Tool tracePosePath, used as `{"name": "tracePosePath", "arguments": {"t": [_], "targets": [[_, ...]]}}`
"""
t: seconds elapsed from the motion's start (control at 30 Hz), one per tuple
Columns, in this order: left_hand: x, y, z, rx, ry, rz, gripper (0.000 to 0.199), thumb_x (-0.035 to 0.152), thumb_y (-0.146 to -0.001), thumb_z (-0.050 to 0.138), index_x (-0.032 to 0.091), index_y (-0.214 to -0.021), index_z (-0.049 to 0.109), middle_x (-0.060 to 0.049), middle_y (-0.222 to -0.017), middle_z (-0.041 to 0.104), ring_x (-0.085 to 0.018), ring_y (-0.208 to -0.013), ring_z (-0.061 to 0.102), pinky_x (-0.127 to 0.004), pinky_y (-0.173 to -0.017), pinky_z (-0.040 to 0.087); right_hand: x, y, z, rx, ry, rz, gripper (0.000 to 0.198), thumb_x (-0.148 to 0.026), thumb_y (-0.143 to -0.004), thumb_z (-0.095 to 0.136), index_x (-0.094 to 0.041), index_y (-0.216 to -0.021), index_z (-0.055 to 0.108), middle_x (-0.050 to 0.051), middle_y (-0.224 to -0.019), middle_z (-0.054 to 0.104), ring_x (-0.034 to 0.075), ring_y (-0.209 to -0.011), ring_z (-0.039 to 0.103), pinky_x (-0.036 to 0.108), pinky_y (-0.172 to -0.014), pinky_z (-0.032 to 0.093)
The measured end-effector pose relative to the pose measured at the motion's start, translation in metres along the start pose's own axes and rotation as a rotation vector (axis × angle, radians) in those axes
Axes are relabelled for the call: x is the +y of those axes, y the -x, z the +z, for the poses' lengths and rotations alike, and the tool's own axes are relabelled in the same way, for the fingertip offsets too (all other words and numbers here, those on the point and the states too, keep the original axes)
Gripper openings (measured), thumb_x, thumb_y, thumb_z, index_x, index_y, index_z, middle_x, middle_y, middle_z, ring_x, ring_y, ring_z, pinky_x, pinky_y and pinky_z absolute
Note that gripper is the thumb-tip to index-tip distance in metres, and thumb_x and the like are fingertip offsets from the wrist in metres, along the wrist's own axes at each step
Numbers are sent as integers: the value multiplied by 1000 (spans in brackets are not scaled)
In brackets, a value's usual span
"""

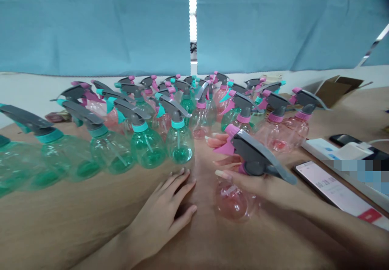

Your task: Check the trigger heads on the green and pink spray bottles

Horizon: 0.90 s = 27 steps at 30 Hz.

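Overall, curtain: blue cloth [100, 26] hangs beyond the far edge, with a bright gap between its panels.
Worktop: a wood-toned surface [45, 229] carries everything below.
Spray bottles: a crowd stands across the far half, the green bottles [148, 152] in a row running out to the left edge, pink bottles [273, 136] mostly further right; grey heads top them, with pink or turquoise trims.
Cardboard box: open-topped [330, 93], near the far right corner.
White strip: towards the right edge [319, 145], partly pixelated.
Front pink bottle: on the worktop [234, 205], towards the near edge and apart from the crowd, its neck in the right hand [252, 184].
Right hand: curled round that neck just under the spray head, thumb and fingertips pointing left.
Left hand: open and holding nothing [164, 205], palm down on the worktop, left of this bottle and clear of it.
Phone: screen lit [331, 189], between the right hand and the strip.
Charger: white [354, 151], cable attached.
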<state>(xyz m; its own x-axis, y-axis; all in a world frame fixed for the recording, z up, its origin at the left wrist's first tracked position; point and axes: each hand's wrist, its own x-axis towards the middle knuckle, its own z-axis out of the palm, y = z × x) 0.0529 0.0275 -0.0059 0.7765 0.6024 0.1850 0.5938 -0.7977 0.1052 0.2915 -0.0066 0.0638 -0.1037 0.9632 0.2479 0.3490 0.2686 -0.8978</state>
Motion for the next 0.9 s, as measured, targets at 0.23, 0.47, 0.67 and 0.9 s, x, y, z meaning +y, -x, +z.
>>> {"name": "tracePosePath", "arguments": {"t": [0.23, 0.47, 0.67, 0.9], "targets": [[1, -1, -4, -25, 11, -10, 46, 40, -95, 47, 21, -136, 44, -8, -144, 41, -27, -130, 39, -46, -104, 36, 3, 0, 3, 64, 83, -11, 17, -33, -73, 61, -22, -86, 59, 5, -81, 71, 20, -69, 70, 30, -57, 58], [1, -1, -3, -18, 15, -13, 46, 40, -95, 47, 20, -136, 44, -8, -144, 41, -28, -131, 38, -46, -104, 36, 16, 4, 2, 70, 158, 2, 36, -35, -73, 64, -24, -107, 55, 4, -88, 73, 22, -78, 70, 33, -61, 59], [1, -1, -2, -21, 22, -23, 46, 40, -94, 48, 21, -136, 44, -8, -144, 41, -28, -131, 38, -46, -104, 35, 20, 6, -2, 60, 165, 28, 25, -38, -76, 61, -24, -96, 55, 2, -87, 72, 21, -79, 71, 34, -70, 59], [2, -1, -4, -34, 19, -23, 45, 40, -95, 48, 22, -136, 44, -8, -144, 41, -27, -131, 38, -45, -105, 34, 12, 4, 1, 90, 122, 33, 22, -37, -73, 59, -23, -89, 56, 7, -87, 73, 24, -78, 71, 37, -71, 59]]}}
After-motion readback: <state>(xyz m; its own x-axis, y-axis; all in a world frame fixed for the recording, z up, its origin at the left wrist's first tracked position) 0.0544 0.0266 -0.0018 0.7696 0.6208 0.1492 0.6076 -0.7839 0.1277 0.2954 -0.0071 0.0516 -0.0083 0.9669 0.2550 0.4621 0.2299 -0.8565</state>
